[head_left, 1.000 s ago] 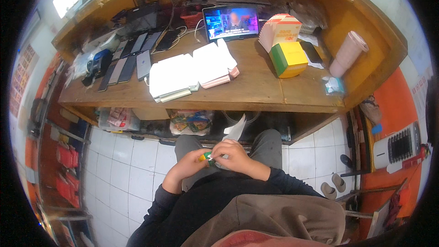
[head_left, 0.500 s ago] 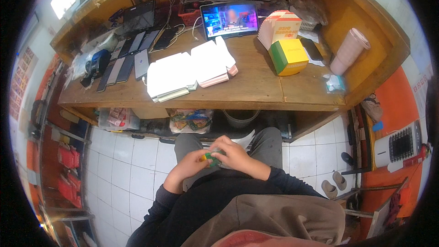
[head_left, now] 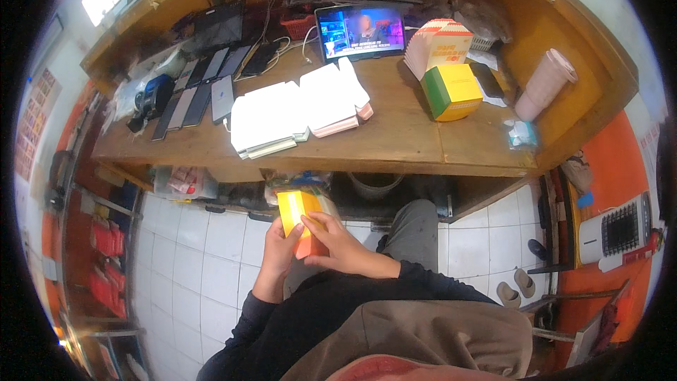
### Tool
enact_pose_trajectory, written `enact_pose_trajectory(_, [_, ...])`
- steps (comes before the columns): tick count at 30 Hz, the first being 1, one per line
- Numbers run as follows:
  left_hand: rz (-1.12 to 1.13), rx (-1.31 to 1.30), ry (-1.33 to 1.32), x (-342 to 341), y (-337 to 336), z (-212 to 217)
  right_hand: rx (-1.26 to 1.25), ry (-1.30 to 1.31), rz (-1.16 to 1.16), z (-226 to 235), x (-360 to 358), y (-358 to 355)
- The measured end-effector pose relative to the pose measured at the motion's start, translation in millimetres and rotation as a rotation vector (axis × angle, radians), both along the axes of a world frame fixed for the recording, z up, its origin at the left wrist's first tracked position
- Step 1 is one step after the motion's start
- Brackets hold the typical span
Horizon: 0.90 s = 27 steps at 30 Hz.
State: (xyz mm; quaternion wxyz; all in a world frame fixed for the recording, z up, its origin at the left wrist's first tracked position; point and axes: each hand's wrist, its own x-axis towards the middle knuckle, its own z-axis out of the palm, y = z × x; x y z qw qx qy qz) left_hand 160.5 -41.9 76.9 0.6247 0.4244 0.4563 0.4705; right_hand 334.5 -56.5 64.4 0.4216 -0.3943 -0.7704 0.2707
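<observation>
Both my hands hold a small card box (head_left: 295, 206) above my lap, its yellow face toward the desk and an orange side nearer me. My left hand (head_left: 279, 248) closes round its left side, thumb on the card. From the right, my right hand (head_left: 347, 248) grips it with bent fingers. Two stacks of flat cut card, a left one (head_left: 266, 121) and a right one (head_left: 330, 99), lie white side up on the desk in front. To their right stands a yellow and green box (head_left: 455, 95), beside nested cream and red card pieces (head_left: 438, 46).
A tablet (head_left: 361, 32) playing video stands at the back of the wooden desk (head_left: 402, 144). Several phones (head_left: 190, 102) lie at left. At right are a pink tumbler (head_left: 544, 85), a black phone (head_left: 486, 81) and a small plastic packet (head_left: 520, 134). A bin (head_left: 375, 182) sits under the desk.
Both hands have moved up and slightly left with the box. Its yellow face and orange side now show, where only a little green and yellow showed between my fingers.
</observation>
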Motion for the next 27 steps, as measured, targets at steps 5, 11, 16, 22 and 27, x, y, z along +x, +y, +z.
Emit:
enact_pose_trajectory(5, [0.073,0.092,-0.18,20.0,0.9,25.7,0.048,0.154,-0.091,4.6,7.7,16.8])
enact_pose_trajectory(11, [0.226,0.285,0.162,24.8,4.2,25.6,0.066,0.332,-0.19,17.1,10.4,17.0])
enact_pose_trajectory(16, [0.087,0.631,0.764,19.4,10.3,42.9,-0.158,0.45,-0.149,29.8,23.4,15.8])
enact_pose_trajectory(22, [0.031,0.732,0.927,29.5,14.6,42.5,-0.285,0.451,-0.041,37.3,25.6,10.0])
enact_pose_trajectory(27, [-0.034,0.784,0.852,44.1,18.0,29.8,-0.453,0.764,-0.013,21.1,18.5,7.5])
